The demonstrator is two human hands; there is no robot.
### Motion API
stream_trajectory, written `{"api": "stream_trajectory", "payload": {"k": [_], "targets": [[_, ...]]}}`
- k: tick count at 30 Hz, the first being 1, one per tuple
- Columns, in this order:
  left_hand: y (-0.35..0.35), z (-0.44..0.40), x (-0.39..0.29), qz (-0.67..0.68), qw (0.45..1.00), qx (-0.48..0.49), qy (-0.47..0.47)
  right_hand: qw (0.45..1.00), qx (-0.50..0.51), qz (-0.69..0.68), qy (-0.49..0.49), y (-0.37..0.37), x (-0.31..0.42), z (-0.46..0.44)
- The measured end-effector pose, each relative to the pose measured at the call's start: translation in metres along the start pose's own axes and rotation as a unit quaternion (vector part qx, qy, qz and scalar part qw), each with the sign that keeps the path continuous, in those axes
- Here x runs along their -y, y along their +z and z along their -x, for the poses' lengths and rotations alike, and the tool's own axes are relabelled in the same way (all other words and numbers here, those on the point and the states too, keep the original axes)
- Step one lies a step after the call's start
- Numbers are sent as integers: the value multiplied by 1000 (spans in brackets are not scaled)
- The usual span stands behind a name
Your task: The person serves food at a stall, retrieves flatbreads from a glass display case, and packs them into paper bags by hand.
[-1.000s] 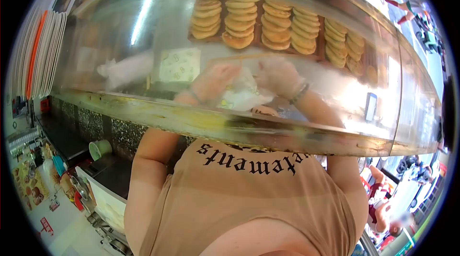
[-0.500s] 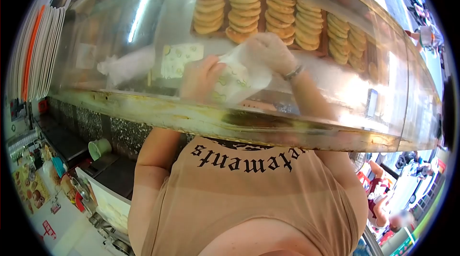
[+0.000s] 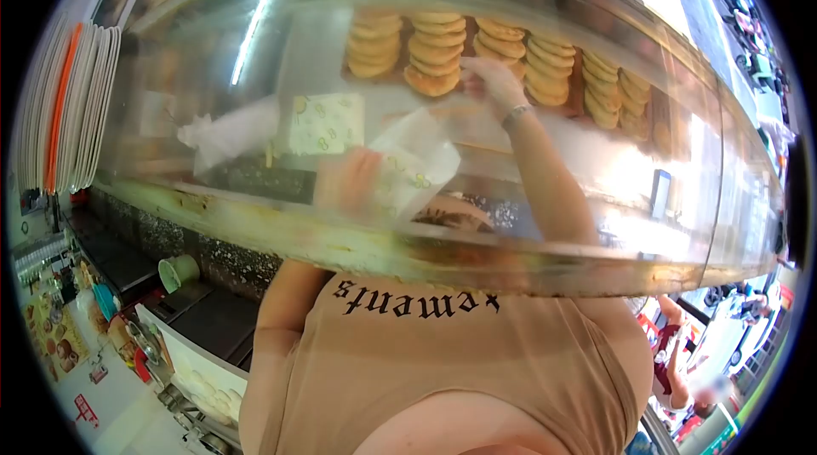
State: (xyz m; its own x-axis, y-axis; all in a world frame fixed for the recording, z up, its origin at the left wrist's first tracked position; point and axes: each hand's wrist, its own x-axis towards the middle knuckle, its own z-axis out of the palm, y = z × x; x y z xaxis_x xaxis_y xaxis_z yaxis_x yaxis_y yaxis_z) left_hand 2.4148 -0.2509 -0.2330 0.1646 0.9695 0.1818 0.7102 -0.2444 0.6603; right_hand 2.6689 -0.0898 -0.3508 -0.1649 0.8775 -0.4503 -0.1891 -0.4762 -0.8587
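Behind the glass, my left hand (image 3: 347, 184) is closed on a white paper bag (image 3: 410, 164) with a green and yellow print. The bag's wide mouth points up and right. My right hand (image 3: 494, 85), with a bracelet at the wrist, is off the bag, its slightly blurred fingers apart and empty. It is beside a stack of round flat breads (image 3: 436, 55), in front of another stack (image 3: 500, 40). Glare and smears on the glass soften both hands.
Printed paper sheets (image 3: 328, 123) and a crumpled white plastic bag (image 3: 230, 136) lie left of my hands. More bread stacks (image 3: 549, 68) stand to the right. The glass case's lower edge (image 3: 255, 221) crosses my forearms. Upright trays (image 3: 72, 106) are far left, a green cup (image 3: 179, 272) below.
My right hand has come away from the paper bag to the bread stacks, its fingers now apart. My left hand still holds the bag, which is now lower and spread wider at its mouth.
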Motion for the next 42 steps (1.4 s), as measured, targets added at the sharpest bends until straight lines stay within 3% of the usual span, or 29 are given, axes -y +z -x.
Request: {"api": "stream_trajectory", "payload": {"k": [1, 3, 7, 12, 16, 19, 33, 37, 39, 42], "targets": [[-1, 5, 5, -5, 1000, -4, 3, 999, -2, -30, 27, 3, -6, -23], [-5, 18, 20, 32, 987, -2, -159, 1000, 9, 23, 8, 28, -10, -61], [-40, 38, 59, -21, 986, 15, -162, 963, 4, 257, -80, 93, -18, -116], [-71, 66, 100, -35, 984, -21, -175, 901, -137, 388, -135, 160, -30, -164], [-87, 71, 115, -97, 983, 25, -151, 892, -218, 370, -143, 183, -46, -200], [-94, 64, 111, -37, 975, 29, -215, 889, -254, 347, -155, 186, -54, -209], [-100, 38, 124, -32, 981, 2, -190, 896, -320, 220, -216, 168, -65, -201], [-95, 35, 127, -15, 973, 15, -229, 895, -330, 190, -234, 161, -72, -205], [-92, 29, 140, -69, 991, 11, -116, 894, -334, 179, -239, 157, -78, -202], [-94, 10, 158, -79, 991, 18, -104, 902, -324, 160, -237, 152, -82, -202]]}}
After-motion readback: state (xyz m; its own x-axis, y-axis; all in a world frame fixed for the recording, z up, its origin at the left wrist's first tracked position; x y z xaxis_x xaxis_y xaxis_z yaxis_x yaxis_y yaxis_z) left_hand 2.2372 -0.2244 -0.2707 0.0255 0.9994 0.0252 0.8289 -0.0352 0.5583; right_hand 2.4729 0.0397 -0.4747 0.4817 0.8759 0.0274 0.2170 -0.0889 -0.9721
